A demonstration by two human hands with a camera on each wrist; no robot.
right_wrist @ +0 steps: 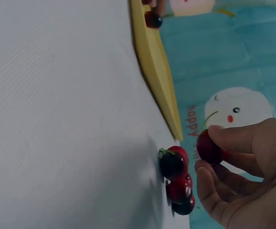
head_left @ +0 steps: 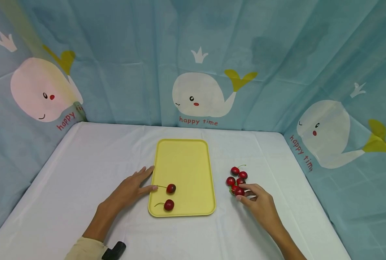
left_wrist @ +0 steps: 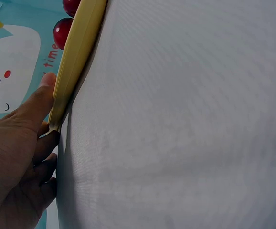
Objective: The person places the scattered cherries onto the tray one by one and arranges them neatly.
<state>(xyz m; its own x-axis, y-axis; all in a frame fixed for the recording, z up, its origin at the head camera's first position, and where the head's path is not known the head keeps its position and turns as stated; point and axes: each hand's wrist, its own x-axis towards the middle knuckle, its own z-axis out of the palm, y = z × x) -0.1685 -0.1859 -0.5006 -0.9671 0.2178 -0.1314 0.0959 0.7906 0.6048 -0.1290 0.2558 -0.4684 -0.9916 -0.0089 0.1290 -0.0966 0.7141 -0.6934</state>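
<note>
My right hand (head_left: 261, 206) pinches a dark red cherry (right_wrist: 208, 147) between thumb and fingers; a green stem rises from it. In the right wrist view this cherry is raised off the cloth, beside a cluster of several cherries (right_wrist: 178, 188). That cluster (head_left: 230, 181) lies right of a yellow tray (head_left: 186, 159) in the head view. At the tray's left edge rests my left hand (head_left: 129, 189), its thumb on the rim and its other fingers along the outer side. Two stemmed cherries, an upper one (head_left: 171, 188) and a lower one (head_left: 168, 205), lie inside the tray near that hand.
White cloth (head_left: 124, 151) covers the table under everything. Blue curtains (head_left: 121, 79) printed with whales stand behind and at both sides. A black object (head_left: 114, 250) sits at the left sleeve (head_left: 86, 249).
</note>
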